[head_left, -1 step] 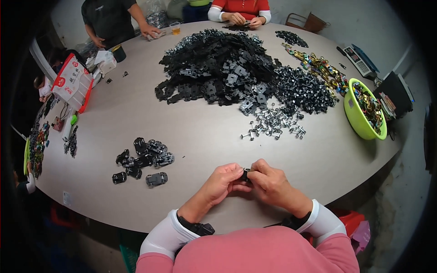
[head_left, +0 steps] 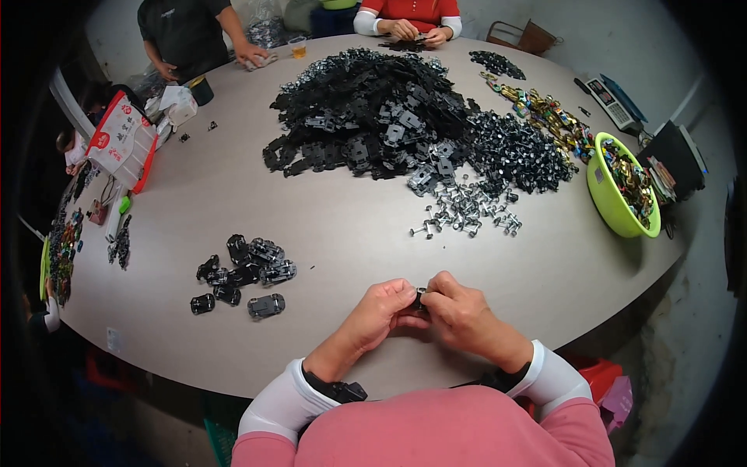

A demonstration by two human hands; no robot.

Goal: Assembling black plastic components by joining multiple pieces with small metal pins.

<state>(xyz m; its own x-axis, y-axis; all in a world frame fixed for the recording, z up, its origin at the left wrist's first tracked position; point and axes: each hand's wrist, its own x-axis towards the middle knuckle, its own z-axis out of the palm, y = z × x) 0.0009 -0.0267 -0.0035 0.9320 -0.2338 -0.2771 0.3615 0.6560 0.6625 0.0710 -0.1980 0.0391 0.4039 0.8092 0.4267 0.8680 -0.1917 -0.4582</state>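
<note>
Black part (head_left: pixel 419 298), pinched between both hands (head_left: pixel 424 315)

The bench (head_left: pixel 373 226) has a smooth, matt grey-beige top. The big heap of black parts (head_left: pixel 366 117) looks like dull plastic, while the small axles (head_left: pixel 459 210) beside it glint like bare metal. The lime-green bowl (head_left: pixel 611 198) is glossy plastic, and the sleeves (head_left: pixel 284 405) are soft white cloth.
</note>
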